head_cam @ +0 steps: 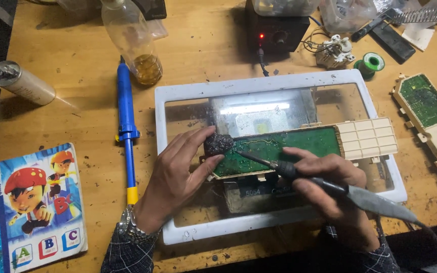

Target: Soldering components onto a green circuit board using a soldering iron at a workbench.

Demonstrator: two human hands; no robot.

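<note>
A green circuit board [284, 146] in a cream plastic frame lies on a white-framed glass panel [188, 92]. My left hand [178, 174] grips the board's left end, thumb and fingers around a dark lumpy mass [217, 145] there. My right hand [330, 189] holds a soldering iron [299, 174] like a pen, its tip touching the board near the dark mass. The iron's grey cable sleeve runs off to the lower right.
A blue and yellow desoldering pump [125, 114] lies left of the panel. A plastic bottle [132, 38], a metal can [21, 83], a children's booklet [36, 202], a black soldering station [276, 33], a solder spool [370, 63] and a second circuit board [428, 108] surround it on the wooden table.
</note>
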